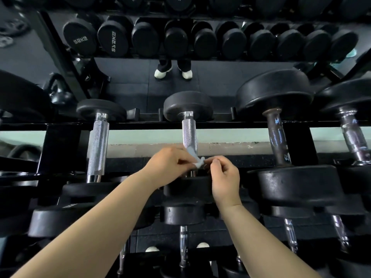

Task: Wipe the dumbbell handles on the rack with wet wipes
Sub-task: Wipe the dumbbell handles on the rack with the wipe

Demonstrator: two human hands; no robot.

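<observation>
A black dumbbell with a knurled chrome handle (189,133) lies on the top shelf of the rack (60,125), straight ahead of me. A small white wet wipe (197,162) is wrapped around the near end of that handle. My left hand (168,163) pinches the wipe from the left. My right hand (224,175) pinches its other end from the right. Both hands hide the lower part of the handle.
Another chrome-handled dumbbell (98,149) lies to the left. A larger dumbbell with a worn dark handle (278,141) lies to the right, one more (353,137) beyond it. Lower shelves hold more dumbbells (183,237). A mirror behind shows a second rack and white shoes (162,73).
</observation>
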